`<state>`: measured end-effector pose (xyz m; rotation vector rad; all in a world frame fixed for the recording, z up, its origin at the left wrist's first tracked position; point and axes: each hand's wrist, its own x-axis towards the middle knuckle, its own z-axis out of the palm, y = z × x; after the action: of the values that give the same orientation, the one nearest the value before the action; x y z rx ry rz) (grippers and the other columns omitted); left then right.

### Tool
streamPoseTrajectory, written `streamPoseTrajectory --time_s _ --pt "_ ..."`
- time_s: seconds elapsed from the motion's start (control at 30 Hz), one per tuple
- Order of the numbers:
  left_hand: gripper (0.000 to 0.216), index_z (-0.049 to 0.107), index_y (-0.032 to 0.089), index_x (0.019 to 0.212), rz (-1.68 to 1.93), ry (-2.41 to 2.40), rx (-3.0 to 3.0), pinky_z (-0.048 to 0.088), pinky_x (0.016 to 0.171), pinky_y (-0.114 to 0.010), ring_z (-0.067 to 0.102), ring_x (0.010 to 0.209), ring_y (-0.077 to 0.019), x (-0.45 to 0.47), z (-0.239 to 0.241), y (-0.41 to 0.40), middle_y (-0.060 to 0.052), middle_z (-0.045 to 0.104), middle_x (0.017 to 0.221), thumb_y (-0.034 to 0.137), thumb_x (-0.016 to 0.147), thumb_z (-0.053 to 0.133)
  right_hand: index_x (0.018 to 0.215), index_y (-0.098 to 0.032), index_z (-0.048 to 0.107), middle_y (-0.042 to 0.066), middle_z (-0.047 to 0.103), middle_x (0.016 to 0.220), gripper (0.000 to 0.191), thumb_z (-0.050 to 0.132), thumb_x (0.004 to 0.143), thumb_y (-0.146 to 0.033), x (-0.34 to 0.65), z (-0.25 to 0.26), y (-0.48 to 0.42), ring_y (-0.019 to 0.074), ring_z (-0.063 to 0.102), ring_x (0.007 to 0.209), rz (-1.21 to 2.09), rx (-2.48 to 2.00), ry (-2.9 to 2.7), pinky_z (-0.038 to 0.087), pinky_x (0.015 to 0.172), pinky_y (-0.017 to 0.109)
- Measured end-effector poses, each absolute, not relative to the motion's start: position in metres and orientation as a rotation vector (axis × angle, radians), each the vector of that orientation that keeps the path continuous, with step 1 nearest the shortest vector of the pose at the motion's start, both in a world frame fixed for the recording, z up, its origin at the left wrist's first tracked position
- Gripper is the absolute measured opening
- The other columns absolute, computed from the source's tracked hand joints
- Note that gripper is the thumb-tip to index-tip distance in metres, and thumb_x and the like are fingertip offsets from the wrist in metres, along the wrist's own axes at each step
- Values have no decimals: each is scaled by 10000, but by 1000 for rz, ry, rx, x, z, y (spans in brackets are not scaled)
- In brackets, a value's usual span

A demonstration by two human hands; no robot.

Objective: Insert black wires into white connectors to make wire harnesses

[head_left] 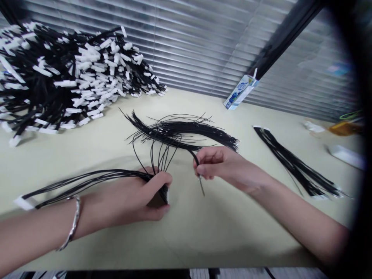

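My left hand is closed around a bundle of thin black wires that trails off to the left and ends in a white tag. A silver bracelet sits on that wrist. My right hand pinches a single black wire between thumb and fingers, its bare tip pointing down. Just behind both hands lies a loose sheaf of black wires on the pale table.
A big heap of black wires with white tags fills the back left. Another bundle of black wires lies at the right. A small blue-and-white carton leans against the window blinds. Small objects sit at the far right edge.
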<state>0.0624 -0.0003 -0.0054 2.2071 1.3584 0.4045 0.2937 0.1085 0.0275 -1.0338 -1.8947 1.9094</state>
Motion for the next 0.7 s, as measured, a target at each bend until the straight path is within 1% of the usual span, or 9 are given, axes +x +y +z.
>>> streamPoseTrajectory --time_s 0.07,0.1,0.23,0.3,0.37,0.53,0.7 --pt "337 502 206 1098 318 1425 2246 405 439 -218 594 485 -144 65 -3 -1 -57 616 874 353 799 547 786 -166 623 -6 655 684 154 725 755 -278 283 19 93 65 573 579 1993 -955 -1778 463 554 181" --pt "342 498 211 1106 281 1455 2261 396 434 -212 592 480 -141 66 -1 -1 -51 621 866 361 801 545 782 -167 601 -8 649 686 157 713 770 -276 279 14 85 71 584 603 1970 -931 -1750 480 585 191" --pt "351 482 228 1135 209 1472 2282 381 422 -215 614 493 -166 66 2 -1 -59 658 870 383 823 526 816 -186 551 9 644 791 161 664 824 -300 271 0 64 113 620 703 1629 -882 -1869 524 663 260" --pt "349 474 220 1141 207 1434 2280 392 418 -228 632 500 -189 65 2 0 -70 669 867 385 834 505 845 -193 555 25 651 844 156 639 846 -324 272 -3 58 134 631 735 1463 -852 -1958 534 665 285" --pt "346 476 204 1133 214 1399 2274 391 404 -234 634 485 -201 65 1 0 -70 671 831 384 839 490 865 -198 558 32 660 861 153 622 858 -336 274 -3 55 150 642 760 1374 -833 -2008 541 652 295" --pt "328 496 204 1114 222 1427 2244 404 408 -240 639 480 -208 66 2 0 -50 666 786 371 831 501 864 -203 554 26 666 865 124 606 874 -315 276 -5 53 153 651 781 1295 -796 -2072 549 642 284" --pt "333 505 205 1115 237 1431 2262 408 419 -238 638 497 -197 68 3 0 -54 664 824 359 819 507 868 -205 544 26 664 862 128 611 871 -315 275 -7 54 153 650 796 1238 -793 -2088 548 642 272"
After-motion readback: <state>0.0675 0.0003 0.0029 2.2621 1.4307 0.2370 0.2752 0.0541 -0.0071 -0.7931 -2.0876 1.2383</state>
